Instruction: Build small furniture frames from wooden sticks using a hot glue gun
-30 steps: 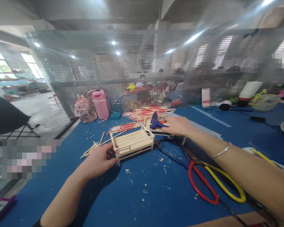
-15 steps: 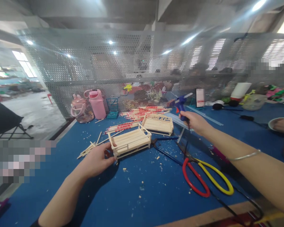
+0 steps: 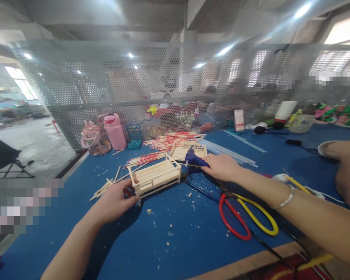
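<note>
My left hand (image 3: 115, 199) grips the near left end of a small bed-like frame (image 3: 154, 177) made of thin wooden sticks, with a slatted floor and raised rails. My right hand (image 3: 221, 166) is closed around a blue hot glue gun (image 3: 197, 160), just beyond the frame's right end. The gun partly covers a second stick frame (image 3: 176, 152) behind; whether its nozzle touches anything I cannot tell. Below my right forearm lie scissors with one red and one yellow handle (image 3: 235, 221). Blue-handled pliers (image 3: 201, 190) lie to their left.
Bundles of red-wrapped sticks (image 3: 175, 138) and loose sticks (image 3: 106, 188) lie behind and left. Clear glue sticks (image 3: 227, 151) are at the back right. Pink bottle (image 3: 115, 132) and clear jug (image 3: 96, 140) stand by the perforated screen. Another person's hand (image 3: 348, 167) holds a bowl (image 3: 323, 149) at right.
My right hand has brought the glue gun left and down, from raised above the table to near the frame's right end. My left hand keeps its hold on the frame. The view has shifted slightly.
</note>
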Demonstrator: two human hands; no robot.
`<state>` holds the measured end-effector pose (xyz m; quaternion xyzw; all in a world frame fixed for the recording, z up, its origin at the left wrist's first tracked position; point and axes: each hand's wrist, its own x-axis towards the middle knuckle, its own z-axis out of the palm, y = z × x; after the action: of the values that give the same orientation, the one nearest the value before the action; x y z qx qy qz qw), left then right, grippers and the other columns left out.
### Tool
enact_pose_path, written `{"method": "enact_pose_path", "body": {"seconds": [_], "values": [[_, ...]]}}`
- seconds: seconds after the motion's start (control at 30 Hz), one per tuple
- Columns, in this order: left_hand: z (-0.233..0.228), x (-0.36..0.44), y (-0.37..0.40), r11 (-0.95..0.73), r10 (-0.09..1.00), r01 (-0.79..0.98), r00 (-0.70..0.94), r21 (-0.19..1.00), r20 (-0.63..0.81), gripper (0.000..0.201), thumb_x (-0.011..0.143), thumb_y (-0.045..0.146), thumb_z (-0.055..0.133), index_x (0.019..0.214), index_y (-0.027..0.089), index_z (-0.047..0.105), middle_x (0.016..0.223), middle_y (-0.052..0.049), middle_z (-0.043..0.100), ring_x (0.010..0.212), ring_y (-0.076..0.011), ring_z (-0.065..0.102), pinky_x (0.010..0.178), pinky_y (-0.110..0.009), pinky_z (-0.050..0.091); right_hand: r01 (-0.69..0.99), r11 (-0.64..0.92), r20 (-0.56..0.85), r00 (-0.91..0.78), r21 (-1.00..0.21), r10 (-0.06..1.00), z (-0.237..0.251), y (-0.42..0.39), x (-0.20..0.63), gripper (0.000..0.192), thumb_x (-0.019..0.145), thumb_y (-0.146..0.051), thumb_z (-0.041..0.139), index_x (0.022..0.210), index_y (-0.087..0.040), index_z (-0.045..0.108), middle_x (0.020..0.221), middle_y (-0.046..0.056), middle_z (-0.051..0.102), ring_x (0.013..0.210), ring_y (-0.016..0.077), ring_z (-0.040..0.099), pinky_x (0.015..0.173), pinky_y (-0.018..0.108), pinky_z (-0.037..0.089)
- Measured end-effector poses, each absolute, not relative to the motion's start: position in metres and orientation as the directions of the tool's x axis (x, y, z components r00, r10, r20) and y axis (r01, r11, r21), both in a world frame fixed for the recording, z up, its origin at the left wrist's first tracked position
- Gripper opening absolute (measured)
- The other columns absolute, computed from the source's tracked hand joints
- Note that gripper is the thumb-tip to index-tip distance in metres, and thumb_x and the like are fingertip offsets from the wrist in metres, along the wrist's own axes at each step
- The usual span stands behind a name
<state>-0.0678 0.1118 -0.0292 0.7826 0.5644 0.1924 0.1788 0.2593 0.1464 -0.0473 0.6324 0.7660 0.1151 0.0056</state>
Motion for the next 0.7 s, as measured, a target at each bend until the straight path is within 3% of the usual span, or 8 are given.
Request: {"method": "enact_pose_path", "body": {"seconds": [0.23, 0.57, 0.7], "values": [[-0.03, -0.068, 0.114, -0.281, 0.958, 0.818, 0.27, 0.502, 0.095, 0.03, 0.063, 0.039, 0.054, 0.085, 0.022, 0.064, 0.077, -0.001, 0.071, 0.071, -0.0217, 0.065, 0.067, -0.028, 0.048, 0.981, 0.089, 0.201, -0.124, 0.175, 0.972, -0.051, 0.155, 0.248, 0.039, 0.089, -0.036, 0.038, 0.115, -0.015, 0.057, 0.11, 0.017, 0.065, 0.089, 0.0295, 0.065, 0.066, 0.035, 0.042], [-0.031, -0.067, 0.114, -0.283, 0.958, 0.822, 0.269, 0.494, 0.101, 0.033, 0.063, 0.041, 0.054, 0.088, 0.021, 0.065, 0.076, -0.002, 0.071, 0.07, -0.0217, 0.064, 0.068, -0.029, 0.048, 0.993, -0.002, 0.179, -0.019, 0.121, 0.984, -0.059, 0.16, 0.244, 0.039, 0.093, -0.042, 0.033, 0.111, -0.017, 0.057, 0.096, 0.017, 0.071, 0.088, 0.0302, 0.067, 0.064, 0.034, 0.044], [-0.03, -0.066, 0.114, -0.288, 0.955, 0.814, 0.281, 0.504, 0.092, 0.033, 0.063, 0.04, 0.054, 0.087, 0.02, 0.064, 0.078, -0.003, 0.071, 0.072, -0.022, 0.065, 0.069, -0.03, 0.049, 0.994, -0.016, 0.192, -0.004, 0.106, 0.981, -0.053, 0.149, 0.241, 0.047, 0.09, -0.047, 0.039, 0.121, -0.013, 0.049, 0.097, 0.018, 0.071, 0.088, 0.0327, 0.067, 0.064, 0.036, 0.045]]}}
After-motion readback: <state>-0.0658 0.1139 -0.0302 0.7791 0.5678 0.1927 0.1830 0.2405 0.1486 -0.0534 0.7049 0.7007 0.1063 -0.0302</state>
